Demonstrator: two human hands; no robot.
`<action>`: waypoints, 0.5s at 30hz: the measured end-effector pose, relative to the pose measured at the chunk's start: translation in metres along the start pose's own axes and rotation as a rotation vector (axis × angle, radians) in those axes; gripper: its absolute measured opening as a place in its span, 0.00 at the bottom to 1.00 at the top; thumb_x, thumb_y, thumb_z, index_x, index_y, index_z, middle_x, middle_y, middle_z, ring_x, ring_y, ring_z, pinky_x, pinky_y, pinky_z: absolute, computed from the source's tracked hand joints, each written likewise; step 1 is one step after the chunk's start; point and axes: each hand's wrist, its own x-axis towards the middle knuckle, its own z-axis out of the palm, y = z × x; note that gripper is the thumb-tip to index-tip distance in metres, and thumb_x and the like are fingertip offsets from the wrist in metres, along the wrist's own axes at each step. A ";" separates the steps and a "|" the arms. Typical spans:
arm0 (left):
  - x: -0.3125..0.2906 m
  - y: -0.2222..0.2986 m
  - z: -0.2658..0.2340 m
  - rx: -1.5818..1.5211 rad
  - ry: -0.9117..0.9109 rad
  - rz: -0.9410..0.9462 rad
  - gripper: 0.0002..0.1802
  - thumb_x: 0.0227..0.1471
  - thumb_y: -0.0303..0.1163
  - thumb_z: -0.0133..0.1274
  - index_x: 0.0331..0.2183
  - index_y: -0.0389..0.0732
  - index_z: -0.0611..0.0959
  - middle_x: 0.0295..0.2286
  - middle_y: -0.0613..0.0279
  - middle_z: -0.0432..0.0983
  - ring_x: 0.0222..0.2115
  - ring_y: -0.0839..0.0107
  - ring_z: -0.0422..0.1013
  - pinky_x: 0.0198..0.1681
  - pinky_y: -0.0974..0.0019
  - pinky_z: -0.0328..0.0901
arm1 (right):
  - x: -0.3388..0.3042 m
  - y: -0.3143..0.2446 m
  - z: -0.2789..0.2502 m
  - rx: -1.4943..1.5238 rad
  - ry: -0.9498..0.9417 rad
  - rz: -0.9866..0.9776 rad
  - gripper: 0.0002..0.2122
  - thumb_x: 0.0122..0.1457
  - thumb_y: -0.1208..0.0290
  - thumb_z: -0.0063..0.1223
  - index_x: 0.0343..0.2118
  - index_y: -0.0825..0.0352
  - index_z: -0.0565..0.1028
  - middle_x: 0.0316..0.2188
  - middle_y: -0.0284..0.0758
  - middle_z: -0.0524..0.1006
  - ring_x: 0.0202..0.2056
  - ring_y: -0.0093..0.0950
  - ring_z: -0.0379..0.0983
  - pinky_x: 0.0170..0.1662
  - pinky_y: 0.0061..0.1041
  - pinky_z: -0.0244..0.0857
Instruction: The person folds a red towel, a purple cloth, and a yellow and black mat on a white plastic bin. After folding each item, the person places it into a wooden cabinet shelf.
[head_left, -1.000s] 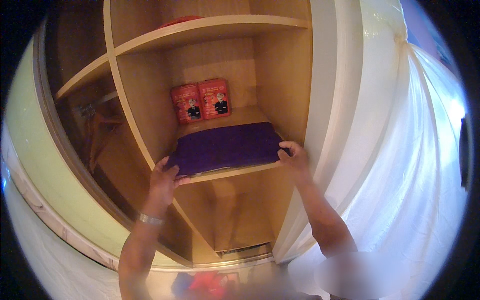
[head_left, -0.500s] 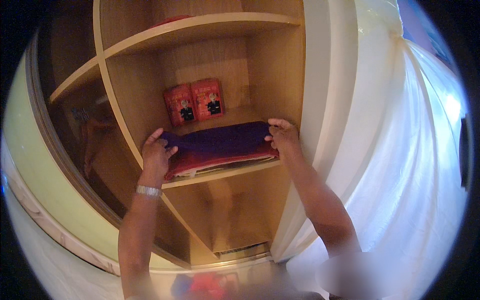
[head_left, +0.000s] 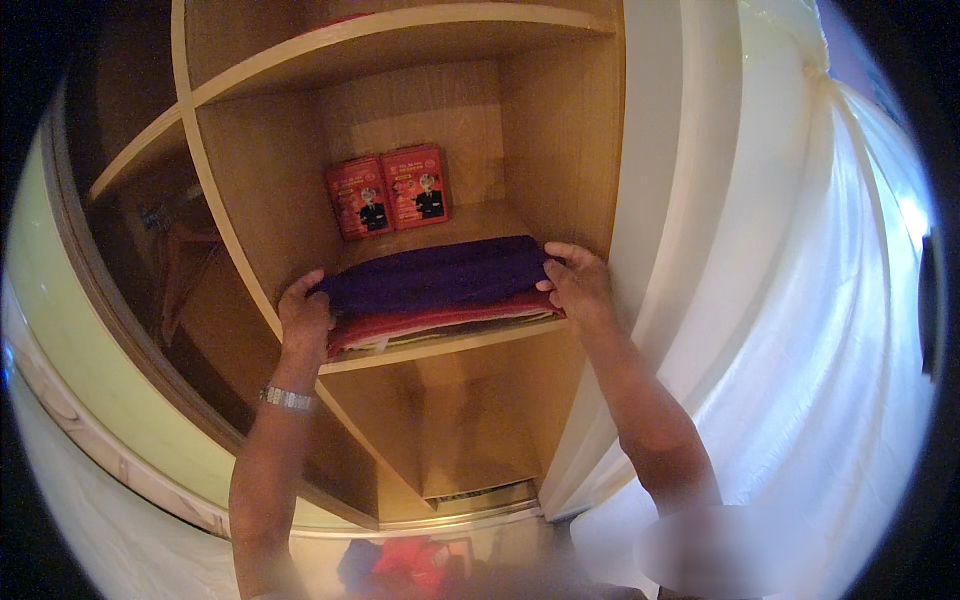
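Observation:
A folded purple cloth lies on top of a stack of folded fabrics, red and pale at the edges, on the middle cupboard shelf. My left hand is at the cloth's left end, fingers curled on its edge and partly hidden. At the right end, my right hand has its thumb and fingers closed round the corner. A silver metal watch sits on my left wrist. Two red boxes with a printed figure stand upright behind the cloth.
The wooden shelf edge runs just below the stack. A side wall of the cupboard stands close to my right hand. White drapery hangs at the right. Red and blue items lie low in front, and a hanger shows in the left compartment.
The view has shifted slightly. My left fingers, spread before, have closed in on the purple cloth's left end. The cloth's top looks smoother and wider; my right hand stays at its corner.

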 end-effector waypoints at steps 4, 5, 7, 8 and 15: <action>-0.005 -0.008 -0.008 -0.007 -0.027 0.004 0.22 0.56 0.16 0.43 0.53 0.33 0.76 0.23 0.66 0.71 0.15 0.77 0.62 0.17 0.71 0.61 | -0.013 0.001 0.002 0.045 0.033 0.024 0.16 0.63 0.76 0.53 0.54 0.70 0.74 0.30 0.35 0.79 0.24 0.20 0.74 0.22 0.18 0.66; -0.006 -0.008 -0.008 -0.009 -0.022 0.005 0.22 0.56 0.15 0.43 0.53 0.33 0.76 0.23 0.66 0.71 0.15 0.77 0.62 0.17 0.71 0.61 | -0.014 -0.003 0.003 0.035 0.032 0.008 0.16 0.63 0.75 0.53 0.54 0.70 0.74 0.30 0.35 0.79 0.24 0.20 0.74 0.23 0.18 0.66; -0.005 -0.010 -0.006 0.045 -0.005 0.008 0.23 0.55 0.15 0.43 0.53 0.33 0.76 0.23 0.65 0.71 0.16 0.77 0.62 0.18 0.71 0.61 | -0.015 -0.008 0.002 0.011 0.033 -0.001 0.16 0.64 0.75 0.53 0.55 0.70 0.74 0.31 0.35 0.79 0.24 0.20 0.74 0.24 0.18 0.67; -0.005 -0.011 -0.005 0.072 0.003 0.009 0.23 0.55 0.15 0.43 0.53 0.33 0.76 0.24 0.65 0.71 0.16 0.77 0.62 0.18 0.71 0.61 | -0.014 -0.008 0.001 -0.002 0.032 0.009 0.16 0.64 0.75 0.52 0.55 0.69 0.74 0.31 0.35 0.79 0.24 0.20 0.75 0.24 0.17 0.67; 0.000 -0.010 -0.004 -0.013 0.008 0.046 0.23 0.55 0.15 0.42 0.52 0.32 0.77 0.30 0.59 0.76 0.19 0.76 0.68 0.20 0.71 0.64 | -0.014 -0.002 0.000 0.023 0.049 0.051 0.16 0.65 0.77 0.51 0.54 0.72 0.74 0.38 0.37 0.80 0.29 0.24 0.78 0.23 0.20 0.68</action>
